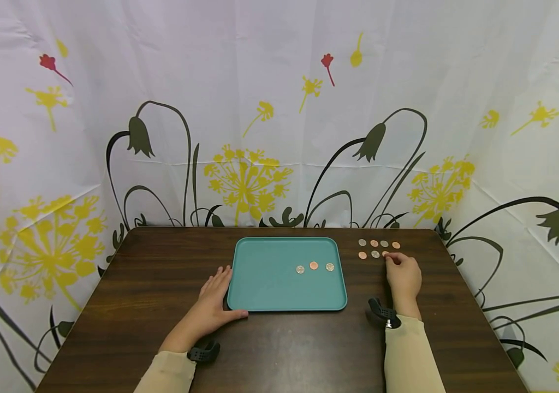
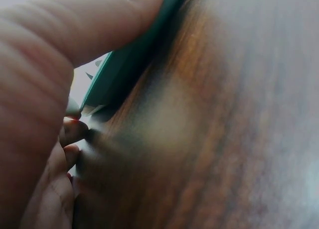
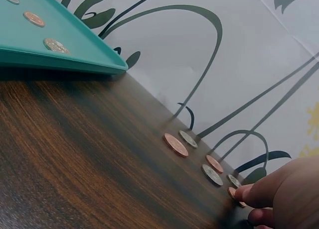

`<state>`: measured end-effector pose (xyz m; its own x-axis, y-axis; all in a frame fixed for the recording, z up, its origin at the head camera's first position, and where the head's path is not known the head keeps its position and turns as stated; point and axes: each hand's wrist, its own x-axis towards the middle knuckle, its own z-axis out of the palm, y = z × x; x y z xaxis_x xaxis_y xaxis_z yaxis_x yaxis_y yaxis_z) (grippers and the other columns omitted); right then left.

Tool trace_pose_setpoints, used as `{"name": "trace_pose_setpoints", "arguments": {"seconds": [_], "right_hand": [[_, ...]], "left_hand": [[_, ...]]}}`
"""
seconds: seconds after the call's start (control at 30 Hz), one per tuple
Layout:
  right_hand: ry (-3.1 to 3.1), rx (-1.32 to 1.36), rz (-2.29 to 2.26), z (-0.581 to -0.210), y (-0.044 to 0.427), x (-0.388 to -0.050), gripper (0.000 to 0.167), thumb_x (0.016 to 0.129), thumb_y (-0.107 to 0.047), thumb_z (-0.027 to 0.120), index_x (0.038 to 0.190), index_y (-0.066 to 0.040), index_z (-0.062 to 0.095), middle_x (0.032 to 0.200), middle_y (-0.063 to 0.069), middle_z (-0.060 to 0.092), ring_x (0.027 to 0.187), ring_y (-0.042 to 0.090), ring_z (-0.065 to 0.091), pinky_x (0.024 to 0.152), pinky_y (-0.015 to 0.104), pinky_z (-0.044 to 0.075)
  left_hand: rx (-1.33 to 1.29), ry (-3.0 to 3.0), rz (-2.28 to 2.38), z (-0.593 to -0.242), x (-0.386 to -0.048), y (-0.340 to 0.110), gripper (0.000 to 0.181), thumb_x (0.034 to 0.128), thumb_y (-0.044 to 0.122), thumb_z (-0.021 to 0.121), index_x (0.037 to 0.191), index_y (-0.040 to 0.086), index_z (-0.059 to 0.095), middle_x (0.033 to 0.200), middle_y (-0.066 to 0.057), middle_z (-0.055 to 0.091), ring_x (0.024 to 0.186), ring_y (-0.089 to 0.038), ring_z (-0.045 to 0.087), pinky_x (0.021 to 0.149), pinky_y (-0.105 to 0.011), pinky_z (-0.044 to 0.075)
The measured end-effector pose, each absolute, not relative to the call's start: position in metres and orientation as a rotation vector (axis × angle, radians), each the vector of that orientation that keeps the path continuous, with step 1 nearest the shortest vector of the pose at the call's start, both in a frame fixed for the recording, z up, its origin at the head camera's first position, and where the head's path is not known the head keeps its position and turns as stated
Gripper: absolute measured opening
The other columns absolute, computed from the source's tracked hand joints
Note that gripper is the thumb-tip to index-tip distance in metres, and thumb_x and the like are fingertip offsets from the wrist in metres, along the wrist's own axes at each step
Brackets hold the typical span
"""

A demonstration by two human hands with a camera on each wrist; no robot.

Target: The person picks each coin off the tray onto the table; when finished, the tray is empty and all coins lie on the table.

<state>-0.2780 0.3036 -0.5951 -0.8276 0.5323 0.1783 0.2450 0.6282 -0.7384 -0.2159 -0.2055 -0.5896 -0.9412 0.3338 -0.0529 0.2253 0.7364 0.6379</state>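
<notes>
A teal tray (image 1: pixel 269 295) lies on the dark wooden table. On its right half sit a copper coin (image 1: pixel 314 265) and two silver coins, one left of it (image 1: pixel 300 269) and one right (image 1: pixel 330 267). My left hand (image 1: pixel 213 303) rests against the tray's left front corner, fingers extended along the side and thumb on the front edge. To the right of the tray, coins lie in two rows. My right hand (image 1: pixel 404 277) pinches a copper coin (image 3: pixel 232 192) at the right end of the front row; the fingertips partly cover it.
Beside that coin lie a silver coin (image 1: pixel 375 254) and a copper coin (image 1: pixel 362 255). The back row alternates silver and copper, ending with a copper coin (image 1: pixel 396 245). A flower-printed curtain (image 1: pixel 279 109) hangs behind the table (image 1: pixel 304 355) and at its sides.
</notes>
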Motion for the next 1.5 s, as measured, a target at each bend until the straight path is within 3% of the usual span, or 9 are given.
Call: {"name": "trace_pose_setpoints", "arguments": {"seconds": [0.4,0.6,0.8,1.0,1.17,1.33,1.5], "right_hand": [[-2.463,-0.616,1.054,-0.594,0.302,-0.279,0.025,0.106,-0.022,0.067,0.115,-0.006,0.085,0.105,0.020,0.077,0.096,0.040,0.069,0.078,0.051,0.049],[-2.337,-0.508,1.117,-0.600,0.295,-0.283,0.020,0.104,-0.020,0.071,0.108,-0.006,0.085,0.098,0.017,0.075,0.086,0.027,0.064,0.074,0.034,0.045],[-2.303,-0.163,1.403,-0.605,0.274,-0.289,0.014,0.103,-0.016,0.078,0.111,-0.007,0.085,0.105,0.016,0.080,0.083,0.006,0.060,0.071,0.015,0.047],[-2.411,0.132,1.548,-0.607,0.249,-0.290,0.012,0.102,-0.022,0.080,0.110,-0.014,0.086,0.107,0.008,0.080,0.087,0.012,0.061,0.075,0.020,0.050],[-2.539,0.300,1.390,-0.611,0.240,-0.291,0.011,0.098,-0.015,0.084,0.108,-0.016,0.087,0.091,0.001,0.072,0.082,0.011,0.057,0.072,0.023,0.049],[-2.655,0.352,1.218,-0.610,0.236,-0.290,0.015,0.095,-0.021,0.087,0.110,-0.020,0.088,0.078,-0.003,0.054,0.078,0.016,0.045,0.068,0.030,0.040],[-2.764,0.327,1.144,-0.608,0.234,-0.291,0.023,0.093,-0.033,0.090,0.114,-0.025,0.086,0.079,-0.004,0.052,0.075,0.016,0.047,0.062,0.028,0.039]], "left_hand": [[0.448,2.776,0.991,-0.590,-0.216,-0.205,0.128,0.0878,0.062,0.086,0.176,0.005,0.014,0.184,-0.019,0.011,0.172,-0.042,0.005,0.135,-0.070,0.004],[0.442,2.777,0.988,-0.589,-0.215,-0.205,0.128,0.0877,0.062,0.086,0.176,0.005,0.013,0.184,-0.020,0.011,0.171,-0.043,0.005,0.135,-0.070,0.004],[0.440,2.784,0.994,-0.588,-0.214,-0.205,0.128,0.0874,0.060,0.087,0.175,0.004,0.014,0.183,-0.021,0.013,0.171,-0.043,0.005,0.135,-0.070,0.004],[0.445,2.785,1.003,-0.589,-0.214,-0.204,0.128,0.0872,0.060,0.088,0.175,0.004,0.014,0.183,-0.021,0.013,0.171,-0.043,0.005,0.135,-0.070,0.004],[0.447,2.790,1.011,-0.591,-0.214,-0.205,0.128,0.0868,0.061,0.088,0.176,0.005,0.015,0.183,-0.020,0.013,0.171,-0.043,0.005,0.134,-0.070,0.004],[0.448,2.791,1.013,-0.591,-0.215,-0.205,0.128,0.0867,0.061,0.088,0.176,0.005,0.015,0.183,-0.020,0.013,0.171,-0.043,0.006,0.134,-0.071,0.004],[0.443,2.788,1.011,-0.592,-0.216,-0.204,0.128,0.0868,0.061,0.088,0.176,0.005,0.014,0.183,-0.020,0.013,0.171,-0.043,0.005,0.134,-0.071,0.004]]}}
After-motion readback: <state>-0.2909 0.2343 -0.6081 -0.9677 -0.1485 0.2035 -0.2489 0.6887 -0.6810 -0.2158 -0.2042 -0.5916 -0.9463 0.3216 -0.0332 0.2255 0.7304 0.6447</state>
